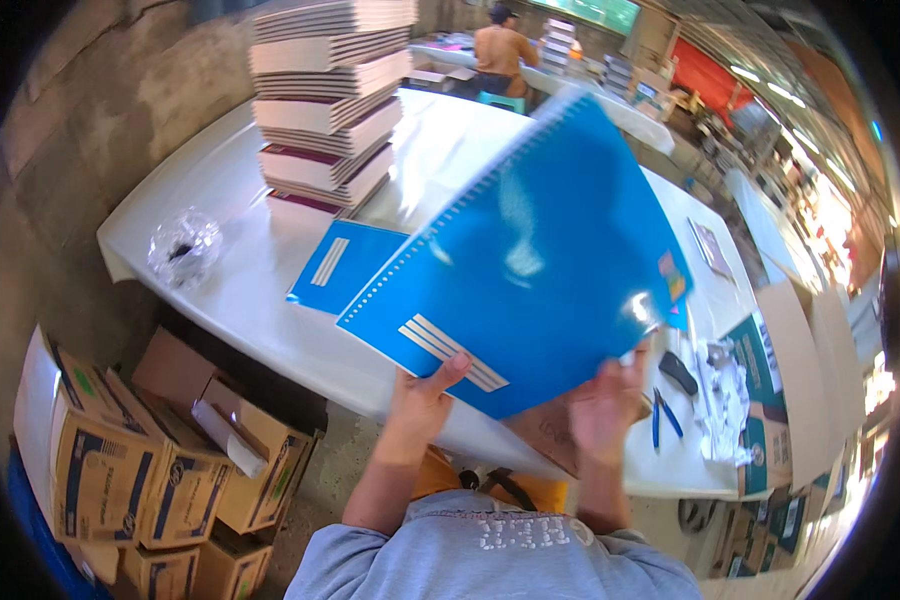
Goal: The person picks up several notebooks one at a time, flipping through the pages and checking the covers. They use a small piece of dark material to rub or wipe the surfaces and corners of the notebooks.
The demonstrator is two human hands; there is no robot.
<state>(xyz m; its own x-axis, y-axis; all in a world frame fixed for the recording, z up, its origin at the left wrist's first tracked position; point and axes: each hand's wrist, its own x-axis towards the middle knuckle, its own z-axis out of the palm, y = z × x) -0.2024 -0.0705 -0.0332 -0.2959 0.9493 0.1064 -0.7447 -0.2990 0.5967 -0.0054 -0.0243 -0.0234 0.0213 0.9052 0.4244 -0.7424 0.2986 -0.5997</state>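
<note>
A large blue notebook (510,250) is tilted up in front of me over the table. A row of small holes runs along its upper-left edge, and white stripes mark its lower corner. My left hand (425,405) is closed on that near edge, its thumb pressed on the cover beside the stripes. At the lower right edge of the notebook is my right hand (608,405); motion smears its fingers, so their grip is unclear. Another blue notebook (340,265) lies flat on the table, partly covered by the raised one.
A tall stack of notebooks (330,110) stands on the white table (220,150), near a crumpled clear plastic roll (185,248). To the right lie blue-handled pliers (667,418), a black object (678,373) and crumpled plastic (720,400). Cardboard boxes (100,470) sit lower left. Another person (505,50) works farther back.
</note>
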